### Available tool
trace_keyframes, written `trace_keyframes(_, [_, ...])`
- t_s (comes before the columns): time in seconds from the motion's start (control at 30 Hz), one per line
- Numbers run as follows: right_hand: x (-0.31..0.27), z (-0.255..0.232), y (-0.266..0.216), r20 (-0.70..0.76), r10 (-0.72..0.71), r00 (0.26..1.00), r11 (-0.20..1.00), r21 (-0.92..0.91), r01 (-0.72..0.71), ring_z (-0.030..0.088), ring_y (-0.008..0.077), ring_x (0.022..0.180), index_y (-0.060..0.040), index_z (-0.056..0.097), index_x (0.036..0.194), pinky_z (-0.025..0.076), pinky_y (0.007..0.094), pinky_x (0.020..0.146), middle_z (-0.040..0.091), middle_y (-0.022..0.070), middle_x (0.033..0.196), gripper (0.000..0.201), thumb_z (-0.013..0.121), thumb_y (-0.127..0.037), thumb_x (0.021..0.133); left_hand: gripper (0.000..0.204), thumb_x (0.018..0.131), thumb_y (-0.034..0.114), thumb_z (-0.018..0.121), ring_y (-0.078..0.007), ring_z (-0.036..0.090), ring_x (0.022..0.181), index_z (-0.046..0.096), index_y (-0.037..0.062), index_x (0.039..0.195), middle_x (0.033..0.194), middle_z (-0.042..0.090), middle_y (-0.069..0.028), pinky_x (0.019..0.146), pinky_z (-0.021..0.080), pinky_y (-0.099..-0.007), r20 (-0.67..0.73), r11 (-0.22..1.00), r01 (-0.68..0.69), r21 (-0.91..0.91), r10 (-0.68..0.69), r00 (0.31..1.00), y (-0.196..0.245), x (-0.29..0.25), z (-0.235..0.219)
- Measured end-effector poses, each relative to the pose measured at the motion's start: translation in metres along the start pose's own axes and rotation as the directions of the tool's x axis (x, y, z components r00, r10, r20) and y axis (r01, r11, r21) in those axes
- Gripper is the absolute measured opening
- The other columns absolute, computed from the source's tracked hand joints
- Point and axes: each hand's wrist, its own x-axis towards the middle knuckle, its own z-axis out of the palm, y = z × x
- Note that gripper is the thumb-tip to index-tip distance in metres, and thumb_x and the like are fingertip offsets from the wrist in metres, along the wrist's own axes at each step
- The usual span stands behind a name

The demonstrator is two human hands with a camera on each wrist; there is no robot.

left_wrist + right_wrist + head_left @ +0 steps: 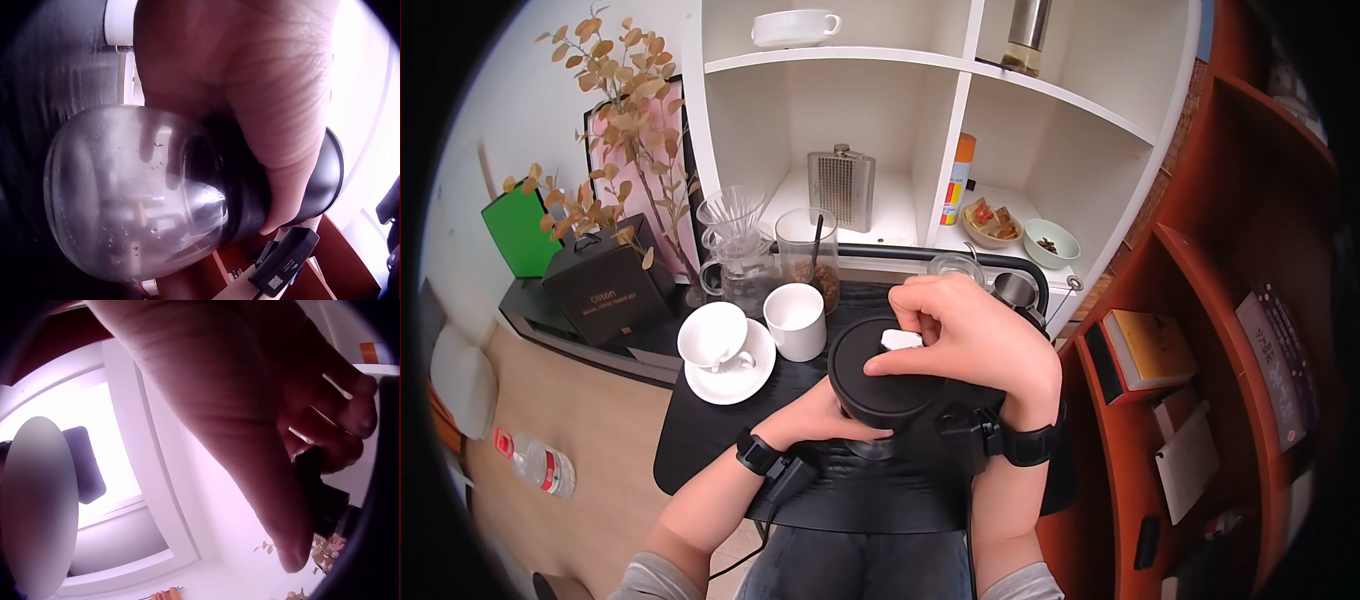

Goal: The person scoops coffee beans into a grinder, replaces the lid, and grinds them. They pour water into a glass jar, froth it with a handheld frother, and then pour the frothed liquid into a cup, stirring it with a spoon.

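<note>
A hand coffee grinder, with a black round top (880, 385) and a clear glass jar (125, 200), stands tilted between both hands in front of the person. My left hand (815, 412) grips its black neck from the left, thumb wrapped round the near side. In the left wrist view the jar looks see-through, with a few droplets or specks on the glass. Over the top, my right hand (975, 330) pinches a small knob-like piece, pale on its upper face (902, 341) in the head view and dark in the right wrist view. Its outer fingers curl beside the thumb.
Left on the black table (720, 450) are a white mug (796, 322), a tipped white cup (712, 335) on a saucer (735, 378), a glass dripper (733, 215) and a jar of beans (825, 285). A metal cup (1015, 290) stands right, before white shelves (850, 95).
</note>
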Motion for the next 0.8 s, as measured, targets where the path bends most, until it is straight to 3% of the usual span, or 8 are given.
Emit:
trace_keyframes(0.13, [-0.007,0.0,-0.003,0.013,0.047,0.999,0.999,-0.01,-0.047,0.047,0.0253,0.054,0.0006,0.045,0.064,0.038,0.0338,0.051,0.047,0.0124,0.058,0.042,0.075,-0.028,0.07,0.066,0.069,0.005,0.077,-0.0098,0.051,0.106,0.044,0.0032,0.126,0.115,0.056,-0.0039,0.09,0.044,-0.0276,-0.023,0.999,-0.044,0.031,0.045,0.999,0.0,0.0,0.002])
trace_keyframes(0.2, [-0.008,0.002,0.003,0.011,-0.022,1.0,0.997,0.079,0.021,0.037,0.0151,0.05,-0.002,0.04,0.062,0.031,0.0284,0.046,0.041,0.0055,0.055,0.048,0.077,-0.03,0.073,0.066,0.069,0.005,0.077,-0.0101,0.051,0.106,0.045,0.003,0.126,0.115,0.056,-0.0039,0.091,0.044,-0.0279,-0.015,0.998,-0.038,0.04,0.039,0.999,0.001,0.001,0.002])
trace_keyframes(0.33, [-0.008,-0.001,0.001,0.078,0.002,0.997,0.999,0.042,-0.005,0.036,0.0159,0.048,-0.0005,0.041,0.061,0.031,0.0289,0.046,0.038,0.0063,0.052,0.047,0.074,-0.031,0.075,0.065,0.069,0.005,0.077,-0.0108,0.051,0.107,0.046,0.0026,0.125,0.115,0.056,-0.0045,0.093,0.043,-0.0288,-0.004,0.999,-0.02,0.049,0.02,1.0,0.0,0.001,0.001])
trace_keyframes(0.47, [-0.008,0.0,-0.009,0.038,0.1,0.994,0.992,-0.082,-0.096,0.037,0.0219,0.044,0.0036,0.049,0.059,0.031,0.0318,0.045,0.039,0.0114,0.048,0.046,0.071,-0.033,0.077,0.064,0.069,0.005,0.077,-0.0113,0.051,0.108,0.046,0.0024,0.125,0.116,0.056,-0.005,0.094,0.042,-0.0295,-0.021,0.999,-0.009,0.045,0.01,1.0,0.001,0.0,0.001])
trace_keyframes(0.57, [-0.009,0.005,-0.02,-0.033,0.179,0.983,0.966,-0.182,-0.183,0.04,0.0285,0.044,0.0042,0.053,0.056,0.033,0.0347,0.045,0.041,0.015,0.047,0.047,0.068,-0.035,0.077,0.073,0.065,0.009,0.081,-0.018,0.047,0.119,0.046,0.0032,0.128,0.127,0.052,-0.0084,0.103,0.037,-0.0332,-0.026,0.999,0.037,0.009,-0.037,0.999,0.002,0.0,0.003])
trace_keyframes(0.63, [-0.012,0.011,-0.026,-0.165,0.178,0.97,0.93,-0.293,-0.221,0.045,0.0351,0.047,0.003,0.055,0.053,0.037,0.0368,0.046,0.044,0.0174,0.046,0.048,0.065,-0.037,0.077,0.067,0.069,0.007,0.078,-0.0125,0.05,0.111,0.045,0.0026,0.127,0.12,0.054,-0.006,0.096,0.042,-0.0304,-0.094,0.995,-0.087,0.047,0.091,0.991,0.003,0.0,0.004])
trace_keyframes(0.77, [-0.011,0.011,-0.027,-0.168,0.204,0.964,0.926,-0.286,-0.246,0.048,0.0353,0.048,0.0033,0.058,0.057,0.039,0.0358,0.047,0.047,0.0184,0.049,0.048,0.066,-0.04,0.076,0.068,0.069,0.007,0.078,-0.0128,0.05,0.111,0.045,0.0032,0.127,0.121,0.054,-0.0062,0.095,0.042,-0.0303,-0.097,0.99,-0.093,0.109,0.103,0.99,0.002,0.0,0.002])
trace_keyframes(0.8, [-0.011,0.007,-0.031,-0.093,0.263,0.96,0.917,-0.286,-0.278,0.054,0.0347,0.056,0.0022,0.06,0.06,0.044,0.0373,0.053,0.053,0.0178,0.055,0.045,0.067,-0.04,0.076,0.071,0.067,0.008,0.08,-0.0152,0.05,0.113,0.044,0.0032,0.128,0.122,0.053,-0.0069,0.097,0.041,-0.0316,-0.095,0.997,-0.028,0.073,0.035,0.995,0.003,0.001,0.002])
